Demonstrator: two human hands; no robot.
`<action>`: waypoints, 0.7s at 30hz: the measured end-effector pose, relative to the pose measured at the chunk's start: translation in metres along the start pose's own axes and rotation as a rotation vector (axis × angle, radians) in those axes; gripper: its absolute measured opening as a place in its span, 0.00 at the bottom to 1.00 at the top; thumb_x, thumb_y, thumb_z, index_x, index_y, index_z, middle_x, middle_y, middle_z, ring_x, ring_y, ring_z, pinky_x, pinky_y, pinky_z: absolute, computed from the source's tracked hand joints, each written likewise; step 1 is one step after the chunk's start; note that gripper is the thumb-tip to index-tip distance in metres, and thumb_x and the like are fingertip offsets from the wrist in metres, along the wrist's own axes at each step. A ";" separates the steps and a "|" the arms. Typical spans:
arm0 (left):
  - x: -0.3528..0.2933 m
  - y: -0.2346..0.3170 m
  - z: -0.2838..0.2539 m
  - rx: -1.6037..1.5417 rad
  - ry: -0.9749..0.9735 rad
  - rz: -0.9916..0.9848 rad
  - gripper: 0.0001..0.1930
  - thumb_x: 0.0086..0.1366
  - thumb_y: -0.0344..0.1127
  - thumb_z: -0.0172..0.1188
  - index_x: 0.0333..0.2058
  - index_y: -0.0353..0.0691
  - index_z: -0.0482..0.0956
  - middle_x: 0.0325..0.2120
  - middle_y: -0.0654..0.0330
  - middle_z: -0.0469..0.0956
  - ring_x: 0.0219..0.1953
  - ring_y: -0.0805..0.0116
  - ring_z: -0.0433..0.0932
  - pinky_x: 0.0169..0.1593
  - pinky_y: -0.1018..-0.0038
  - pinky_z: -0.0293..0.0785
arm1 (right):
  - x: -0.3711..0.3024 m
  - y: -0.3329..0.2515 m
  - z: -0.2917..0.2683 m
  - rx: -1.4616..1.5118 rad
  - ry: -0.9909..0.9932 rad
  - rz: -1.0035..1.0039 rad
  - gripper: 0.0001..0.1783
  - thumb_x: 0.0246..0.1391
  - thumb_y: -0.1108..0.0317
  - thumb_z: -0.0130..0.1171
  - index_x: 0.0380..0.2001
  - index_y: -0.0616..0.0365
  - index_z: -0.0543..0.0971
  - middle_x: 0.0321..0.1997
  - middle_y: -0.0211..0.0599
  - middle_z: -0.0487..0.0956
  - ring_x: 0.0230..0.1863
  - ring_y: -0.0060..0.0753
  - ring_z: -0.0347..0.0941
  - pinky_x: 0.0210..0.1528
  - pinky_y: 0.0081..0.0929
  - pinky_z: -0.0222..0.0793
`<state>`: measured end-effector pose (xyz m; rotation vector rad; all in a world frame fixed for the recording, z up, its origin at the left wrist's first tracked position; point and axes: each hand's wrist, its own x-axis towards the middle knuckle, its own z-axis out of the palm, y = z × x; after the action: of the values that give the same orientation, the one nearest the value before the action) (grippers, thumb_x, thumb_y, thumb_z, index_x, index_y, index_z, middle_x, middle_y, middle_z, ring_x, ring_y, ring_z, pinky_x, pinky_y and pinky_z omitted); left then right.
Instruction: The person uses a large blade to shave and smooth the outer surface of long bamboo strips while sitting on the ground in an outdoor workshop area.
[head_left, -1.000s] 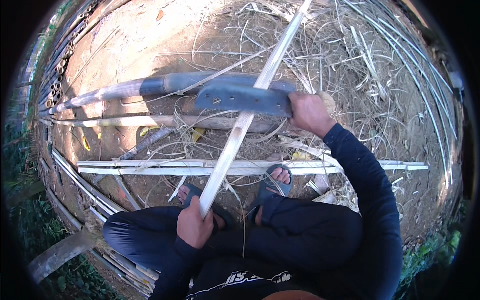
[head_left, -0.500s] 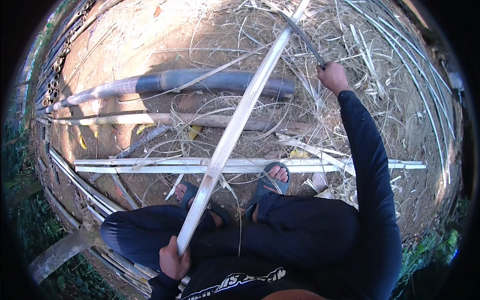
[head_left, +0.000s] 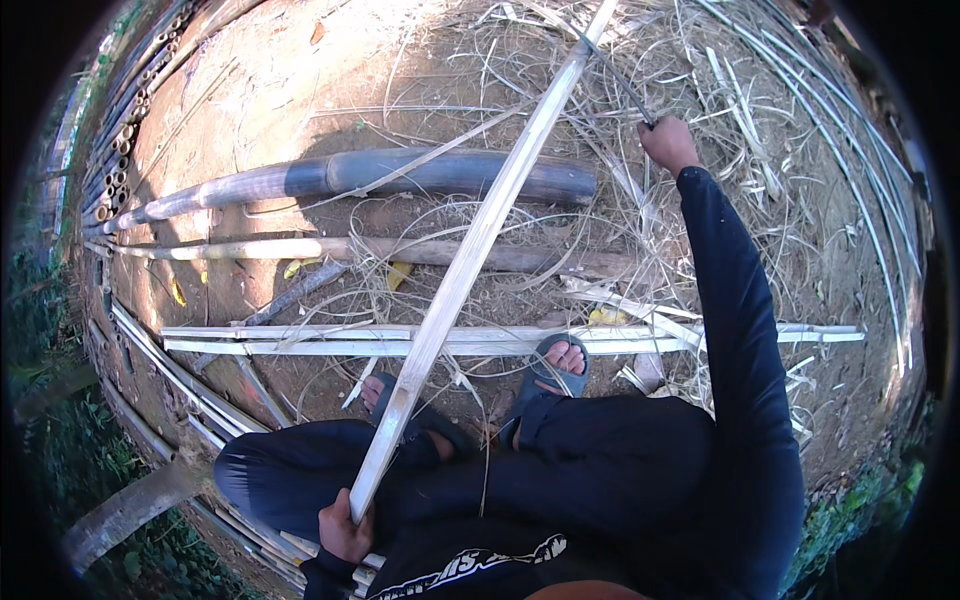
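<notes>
- Pale bamboo strip point(head_left: 470, 252), head view: slants from lower left to upper centre; judged light, stiff, splintery.
- Left hand point(head_left: 346, 527): wrapped around its lower end, a suitable hold, clear of the dark knife point(head_left: 626, 88).
- Right hand point(head_left: 668, 143): gripping that knife, upper right.

From the head, a fisheye looks down over left hand point(head_left: 346, 530), right hand point(head_left: 668, 145), ground point(head_left: 265, 105).

two poles point(head_left: 430, 172) lie behind paired slats point(head_left: 290, 347), a strip point(head_left: 487, 225) slanting over all, shavings point(head_left: 735, 120) strewn at right.
</notes>
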<state>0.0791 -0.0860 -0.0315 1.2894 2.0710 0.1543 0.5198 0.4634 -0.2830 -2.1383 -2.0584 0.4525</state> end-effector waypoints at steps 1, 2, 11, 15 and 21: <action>0.000 -0.001 0.002 -0.022 -0.004 -0.004 0.10 0.63 0.30 0.60 0.26 0.34 0.69 0.14 0.45 0.70 0.18 0.46 0.77 0.21 0.65 0.66 | 0.001 -0.003 0.002 0.017 0.010 -0.008 0.25 0.53 0.53 0.59 0.27 0.72 0.81 0.27 0.64 0.79 0.35 0.64 0.79 0.43 0.49 0.76; -0.002 -0.003 0.003 -0.029 -0.035 -0.086 0.10 0.58 0.27 0.61 0.26 0.34 0.68 0.17 0.42 0.72 0.24 0.39 0.77 0.24 0.61 0.70 | -0.003 -0.013 -0.001 0.036 0.025 -0.016 0.25 0.53 0.53 0.59 0.27 0.72 0.81 0.27 0.64 0.79 0.35 0.64 0.79 0.43 0.48 0.76; 0.037 0.034 0.018 -0.037 0.092 -0.001 0.14 0.61 0.32 0.64 0.24 0.34 0.67 0.14 0.46 0.70 0.17 0.47 0.73 0.22 0.67 0.66 | -0.204 -0.136 -0.036 0.177 -0.202 -0.759 0.15 0.34 0.71 0.62 0.30 0.61 0.74 0.28 0.46 0.77 0.30 0.55 0.77 0.34 0.47 0.73; 0.096 0.066 0.052 -0.119 0.133 0.127 0.10 0.60 0.35 0.65 0.30 0.34 0.75 0.19 0.44 0.75 0.22 0.44 0.77 0.26 0.63 0.70 | -0.248 -0.141 -0.037 0.319 -0.245 -0.783 0.16 0.32 0.71 0.62 0.29 0.61 0.74 0.28 0.46 0.77 0.30 0.55 0.76 0.33 0.46 0.72; 0.181 0.108 0.086 -0.117 0.030 0.147 0.17 0.59 0.41 0.63 0.35 0.30 0.75 0.22 0.39 0.78 0.30 0.38 0.79 0.34 0.53 0.74 | -0.276 -0.119 -0.018 0.308 -0.216 -0.659 0.16 0.38 0.66 0.68 0.29 0.61 0.74 0.27 0.47 0.76 0.30 0.55 0.76 0.33 0.44 0.72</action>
<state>0.1620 0.0975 -0.1382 1.3740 1.9605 0.3567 0.4065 0.1983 -0.1973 -1.1901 -2.4416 0.8486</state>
